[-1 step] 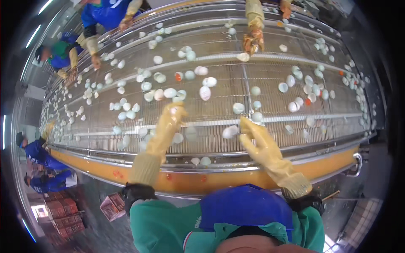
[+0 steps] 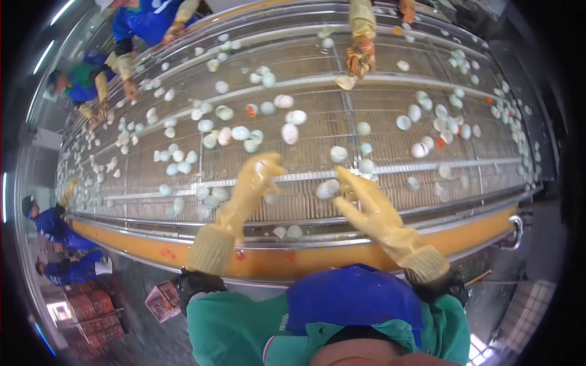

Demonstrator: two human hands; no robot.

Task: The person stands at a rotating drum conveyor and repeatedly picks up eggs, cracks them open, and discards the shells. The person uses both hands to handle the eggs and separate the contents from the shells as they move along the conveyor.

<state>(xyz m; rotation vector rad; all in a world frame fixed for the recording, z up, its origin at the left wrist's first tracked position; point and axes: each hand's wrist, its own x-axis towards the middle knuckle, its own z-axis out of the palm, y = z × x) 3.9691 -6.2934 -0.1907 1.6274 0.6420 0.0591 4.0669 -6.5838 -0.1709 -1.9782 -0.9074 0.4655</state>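
Fingers (image 2: 355,182) of the right hand (image 2: 373,208), in a pale yellow rubber glove, spread wide from the thumb beside a pair of whitish rounded eggshells (image 2: 323,191); whether they touch is unclear. That pair lies toward the near edge of a long, metal-slatted table (image 2: 296,210), between the two hands. Fingers of the left hand (image 2: 255,178), gloved alike, bend rightward over the same edge; I cannot tell if they pinch anything. Two pale shell halves (image 2: 294,232) rest along the near edge, above an orange side panel (image 2: 329,257). Toward the far edge, a co-worker's stained, gloved hand (image 2: 361,58) hangs near a cream shell (image 2: 345,83).
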